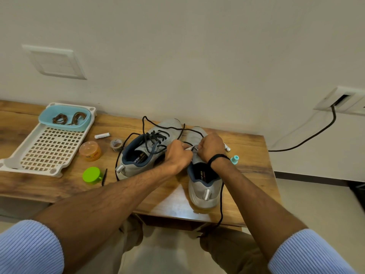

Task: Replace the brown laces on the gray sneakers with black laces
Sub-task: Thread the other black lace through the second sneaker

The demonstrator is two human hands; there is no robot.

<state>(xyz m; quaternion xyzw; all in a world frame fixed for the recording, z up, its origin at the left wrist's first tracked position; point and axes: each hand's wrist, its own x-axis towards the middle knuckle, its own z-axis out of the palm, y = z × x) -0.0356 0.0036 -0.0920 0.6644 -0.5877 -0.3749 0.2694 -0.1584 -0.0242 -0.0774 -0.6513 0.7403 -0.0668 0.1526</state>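
Observation:
Two gray sneakers stand on the wooden table (256,155). The left sneaker (144,153) carries a black lace (156,137) through its eyelets, with long loose ends looping toward the wall. Over the right sneaker (203,186), my left hand (177,153) and my right hand (210,147) meet at the eyelets. Both pinch a second black lace (221,204), whose free end hangs down over the table's front edge. The brown laces (69,118) lie coiled in a blue tub (64,124).
A white perforated tray (47,151) holds the blue tub at the far left. Near the left sneaker sit an orange jar (90,151), a green lid (91,175), a tape roll (116,144), a small white tube (101,136) and a black tool (104,177). A teal cap (235,159) lies right.

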